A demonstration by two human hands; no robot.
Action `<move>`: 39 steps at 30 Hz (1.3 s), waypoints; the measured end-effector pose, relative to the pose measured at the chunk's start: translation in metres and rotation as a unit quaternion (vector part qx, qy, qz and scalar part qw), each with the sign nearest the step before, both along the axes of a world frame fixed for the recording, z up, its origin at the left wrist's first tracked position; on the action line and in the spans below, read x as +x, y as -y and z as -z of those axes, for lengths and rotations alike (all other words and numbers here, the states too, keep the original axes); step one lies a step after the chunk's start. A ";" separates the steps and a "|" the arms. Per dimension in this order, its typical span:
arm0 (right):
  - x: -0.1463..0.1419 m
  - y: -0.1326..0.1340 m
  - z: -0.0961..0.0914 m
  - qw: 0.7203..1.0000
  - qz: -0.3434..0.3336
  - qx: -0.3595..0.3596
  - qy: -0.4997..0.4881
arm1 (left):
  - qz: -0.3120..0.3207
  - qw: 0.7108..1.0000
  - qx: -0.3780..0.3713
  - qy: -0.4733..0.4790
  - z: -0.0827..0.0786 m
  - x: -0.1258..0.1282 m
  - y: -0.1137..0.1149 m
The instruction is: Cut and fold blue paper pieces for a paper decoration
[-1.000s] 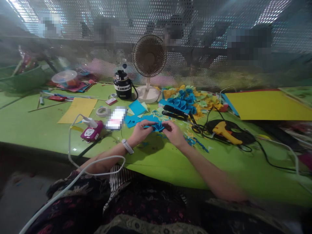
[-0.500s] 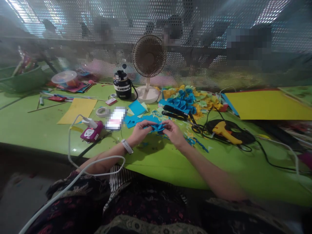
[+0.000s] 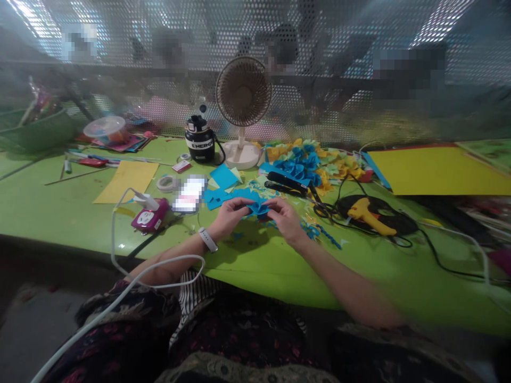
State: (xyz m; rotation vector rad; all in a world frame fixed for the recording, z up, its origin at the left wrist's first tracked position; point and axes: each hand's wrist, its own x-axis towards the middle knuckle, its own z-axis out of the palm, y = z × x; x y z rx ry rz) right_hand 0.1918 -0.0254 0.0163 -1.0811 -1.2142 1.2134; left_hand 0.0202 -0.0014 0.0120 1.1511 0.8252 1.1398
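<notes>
fingers (image 3: 241, 202) of both hands pressed together on a folded blue paper piece (image 3: 258, 209), held by left hand (image 3: 227, 218) and right hand (image 3: 286, 219) just above the smooth green tabletop (image 3: 255, 258), small paper scraps scattered around. just beyond, flat blue paper cutouts (image 3: 217, 199) near a magenta power socket (image 3: 150, 215); right, a yellow glue gun (image 3: 369, 223). further back, a heap of pleated paper flowers (image 3: 307, 162), then a round fan (image 3: 242, 91) before a perforated metal screen (image 3: 351, 42).

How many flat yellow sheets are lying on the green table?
2. A pale yellow sheet lies toward the left of the green table, and a larger, brighter yellow sheet lies at the far right. Others may be hidden beneath the paper pieces.
</notes>
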 end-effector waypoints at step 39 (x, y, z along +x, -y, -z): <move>0.007 -0.006 0.003 0.991 0.060 0.028 0.117 | -0.102 0.970 0.124 -0.184 0.001 -0.003 -0.002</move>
